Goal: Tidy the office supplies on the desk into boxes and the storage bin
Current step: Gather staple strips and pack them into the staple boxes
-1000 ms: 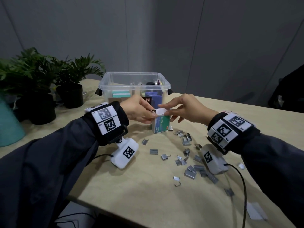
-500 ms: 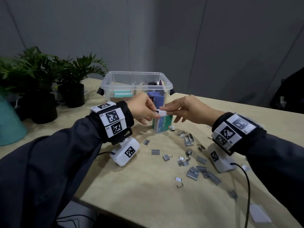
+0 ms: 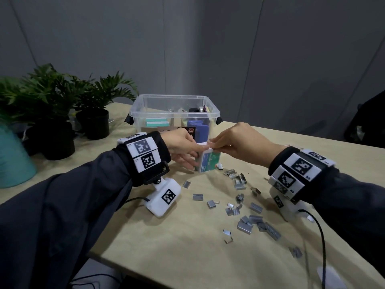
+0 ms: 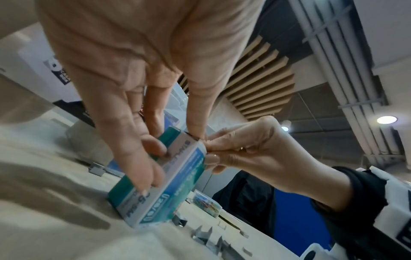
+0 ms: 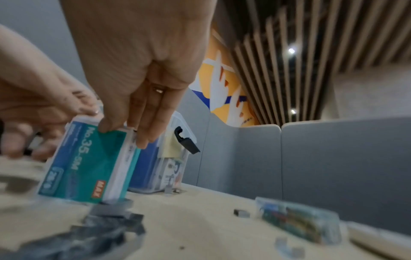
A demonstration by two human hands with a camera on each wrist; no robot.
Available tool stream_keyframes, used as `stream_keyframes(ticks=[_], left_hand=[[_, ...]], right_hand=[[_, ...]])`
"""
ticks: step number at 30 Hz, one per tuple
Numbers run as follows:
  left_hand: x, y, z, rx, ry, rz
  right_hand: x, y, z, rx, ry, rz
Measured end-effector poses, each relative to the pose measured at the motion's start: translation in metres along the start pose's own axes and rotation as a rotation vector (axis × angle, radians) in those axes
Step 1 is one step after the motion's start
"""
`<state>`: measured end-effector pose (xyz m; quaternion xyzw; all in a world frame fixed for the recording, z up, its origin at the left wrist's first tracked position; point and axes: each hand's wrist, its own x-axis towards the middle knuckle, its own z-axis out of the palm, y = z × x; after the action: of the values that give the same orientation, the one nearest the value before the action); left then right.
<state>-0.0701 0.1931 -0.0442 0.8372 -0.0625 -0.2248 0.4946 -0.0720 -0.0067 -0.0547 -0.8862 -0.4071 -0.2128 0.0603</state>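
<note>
A green and blue staple box (image 3: 210,161) stands upright on the wooden desk (image 3: 166,247), just in front of the clear storage bin (image 3: 154,113). My left hand (image 3: 183,147) grips the box's side (image 4: 177,176), fingers curled round it. At the top of the box (image 5: 89,158), my right hand (image 3: 235,140) pinches the white flap between thumb and fingers. Several loose staple strips (image 3: 248,217) lie scattered on the desk to the right of the box. The bin holds a blue item, sticky notes and other supplies.
Potted plants (image 3: 93,113) and a teal object (image 3: 12,159) stand at the left. A clear case of coloured clips (image 5: 300,223) lies on the desk to the right. A white scrap (image 3: 331,274) sits near the front right edge. Cables trail from both wrists.
The white flap stood raised a second ago; now it lies down against the top of the box under both hands. The box still stands in the same spot.
</note>
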Motion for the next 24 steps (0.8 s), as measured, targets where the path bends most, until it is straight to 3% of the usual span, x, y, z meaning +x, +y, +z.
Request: stream_keyframes(ticks=[4, 7, 11, 13, 15, 18, 20, 22, 24], left_hand=[[0.001, 0.000, 0.003, -0.014, 0.011, -0.081], [0.000, -0.001, 0.003, 0.018, 0.018, -0.085], [0.006, -0.003, 0.001, 0.102, 0.049, 0.071], [0.008, -0.002, 0.005, 0.214, 0.089, 0.172], [0.008, 0.002, 0.009, 0.343, 0.097, 0.206], [0.007, 0.009, 0.012, 0.550, 0.077, 0.211], [0.007, 0.014, 0.014, 0.756, 0.097, 0.257], [0.007, 0.016, 0.018, 0.914, 0.144, 0.308], [0.011, 0.015, 0.018, 0.877, 0.142, 0.312]], right_hand=[[-0.001, 0.007, 0.005, 0.258, 0.061, 0.204], [-0.003, 0.009, 0.004, 0.355, 0.007, 0.250], [-0.004, 0.010, -0.003, 0.314, -0.191, 0.237], [-0.004, 0.011, -0.009, 0.486, -0.222, 0.355], [-0.005, 0.012, -0.011, 0.714, -0.156, 0.522], [-0.004, 0.016, -0.010, 0.866, -0.036, 0.718], [-0.001, 0.016, -0.009, 0.861, -0.152, 0.768], [0.002, 0.013, -0.010, 0.718, -0.413, 0.719], [0.003, 0.009, -0.012, 0.596, -0.524, 0.642]])
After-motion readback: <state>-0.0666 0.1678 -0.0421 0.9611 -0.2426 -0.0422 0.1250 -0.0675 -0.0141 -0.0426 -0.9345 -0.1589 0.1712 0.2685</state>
